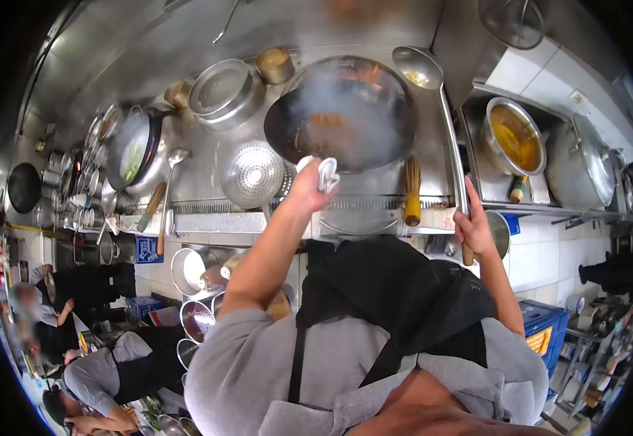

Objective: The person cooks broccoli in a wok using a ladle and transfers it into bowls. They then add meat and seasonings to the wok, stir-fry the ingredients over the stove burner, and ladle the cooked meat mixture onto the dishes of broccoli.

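My left hand (313, 189) is closed around a folded white cloth (327, 174) at the near rim of a large dark wok (287, 134). Smoke rises from the wok, and some brown food (325, 120) shows through it. On the right, my right hand (476, 226) grips the long handle of a ladle (451, 138). The ladle's bowl lies at the back right of the wok with a little yellowish liquid in it. Between the wok and my right hand is a bamboo brush (412, 192) with a yellow handle.
Left of the wok lie a perforated strainer (252, 174), a lidded metal pot (222, 94) and another wok (133, 149) with greens. A metal bowl of orange-brown liquid (514, 136) stands right. Co-workers (106, 363) are at lower left.
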Tool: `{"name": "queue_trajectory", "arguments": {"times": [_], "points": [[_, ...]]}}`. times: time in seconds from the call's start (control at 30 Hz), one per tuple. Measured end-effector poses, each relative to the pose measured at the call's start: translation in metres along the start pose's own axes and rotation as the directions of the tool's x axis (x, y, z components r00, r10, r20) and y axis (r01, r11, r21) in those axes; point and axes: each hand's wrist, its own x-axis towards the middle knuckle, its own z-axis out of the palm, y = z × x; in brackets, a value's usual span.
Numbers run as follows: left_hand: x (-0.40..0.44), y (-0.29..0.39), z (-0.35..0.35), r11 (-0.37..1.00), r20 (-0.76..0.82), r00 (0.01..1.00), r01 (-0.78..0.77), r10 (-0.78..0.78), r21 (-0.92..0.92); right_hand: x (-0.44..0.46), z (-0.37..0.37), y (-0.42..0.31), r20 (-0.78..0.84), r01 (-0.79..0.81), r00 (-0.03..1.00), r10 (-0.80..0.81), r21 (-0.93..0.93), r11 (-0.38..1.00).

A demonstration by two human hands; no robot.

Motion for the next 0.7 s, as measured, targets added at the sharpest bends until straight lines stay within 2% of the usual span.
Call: {"name": "queue_trajectory", "arguments": {"times": [0.17,0.27,0.33,0.4,0.43,0.5,0.53,0.57,0.6,0.7], "points": [[0.02,0.016,0.024,0.998,0.02,0.999,-0.029,0.028,0.049,0.006,0.012,-0.009,0.01,0.024,1.0,-0.025,0.03,0.999],[0.056,0.001,-0.002,0.999,0.056,0.998,-0.028,0.026,0.042,0.003,0.018,-0.006,-0.014,0.031,0.999,-0.031,0.045,0.999],[0.08,-0.038,-0.058,0.999,0.281,0.959,-0.043,0.038,0.011,-0.006,0.021,-0.005,-0.038,-0.013,0.999,0.015,0.034,0.999],[0.007,-0.066,-0.057,0.998,0.137,0.99,-0.019,0.026,-0.055,-0.014,0.027,-0.01,-0.044,-0.011,0.999,0.012,0.04,0.999],[0.006,-0.058,-0.057,0.999,0.142,0.99,-0.017,0.024,-0.046,-0.017,0.032,-0.01,-0.054,-0.005,0.999,0.008,0.057,0.998],[0.004,-0.053,-0.071,0.99,0.188,0.982,0.056,-0.032,-0.126,-0.027,0.048,-0.013,-0.071,-0.013,0.997,0.019,0.075,0.997],[0.041,-0.027,-0.083,0.996,0.34,0.939,0.071,-0.052,-0.046,-0.024,0.055,-0.015,-0.076,-0.033,0.996,0.037,0.06,0.998],[-0.01,0.015,-0.03,0.996,0.073,0.994,0.072,-0.075,0.05,-0.023,0.065,-0.02,-0.084,-0.047,0.995,0.05,0.037,0.998],[-0.019,0.032,-0.011,0.992,-0.082,0.992,0.099,-0.093,0.073,-0.02,0.073,-0.03,-0.094,-0.045,0.995,0.045,0.005,0.999],[-0.031,0.048,0.006,0.992,-0.025,0.998,0.068,-0.065,0.105,-0.018,0.095,-0.062,-0.1,-0.039,0.995,0.032,-0.074,0.996]]}}
